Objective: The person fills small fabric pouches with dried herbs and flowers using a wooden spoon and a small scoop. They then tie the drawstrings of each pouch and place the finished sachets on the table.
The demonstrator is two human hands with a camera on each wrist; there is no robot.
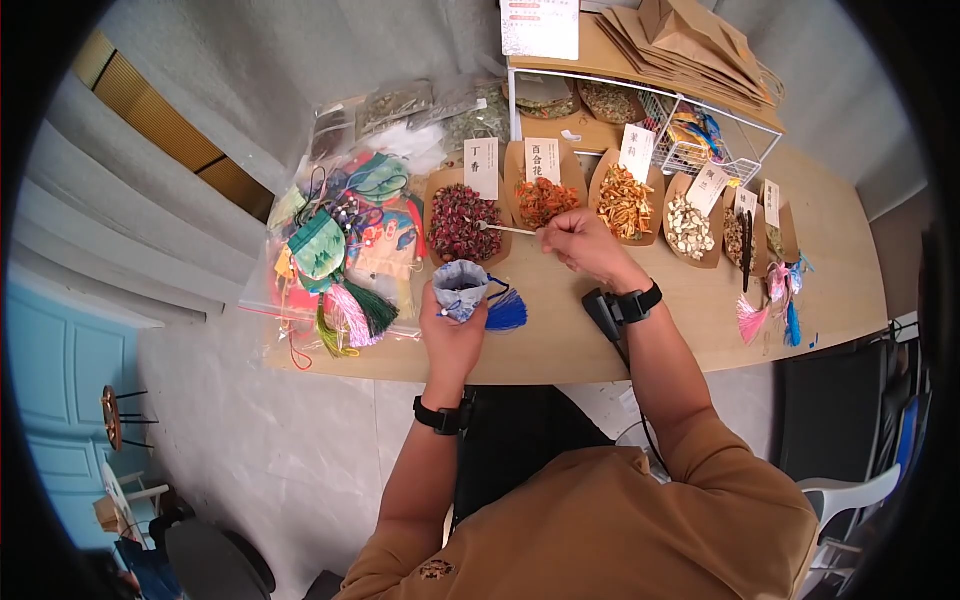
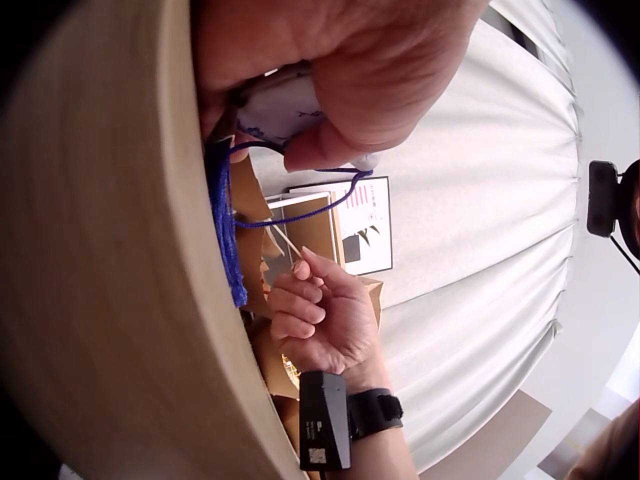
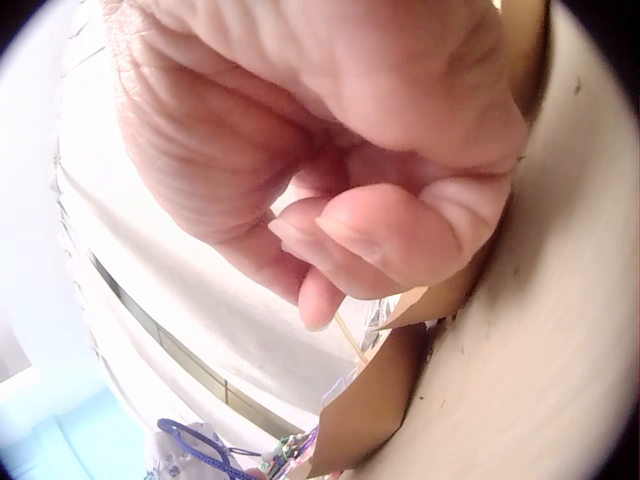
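My left hand grips a small blue-and-white drawstring pouch near the table's front edge, its mouth open upward. A blue tassel hangs at the pouch's right side, and the left wrist view shows its blue cord looped out. Between thumb and fingers, my right hand pinches the thin pale handle of a small spoon. The spoon's head overlaps the right side of the dried rosebuds in their brown paper tray. Dried orange flowers lie in the tray just beyond my right hand.
More paper trays hold yellow-orange dried flowers and pale slices, with label cards behind. Tasselled pouches pile up at the left. Pink and blue tassels lie at the right. A shelf with paper bags stands behind.
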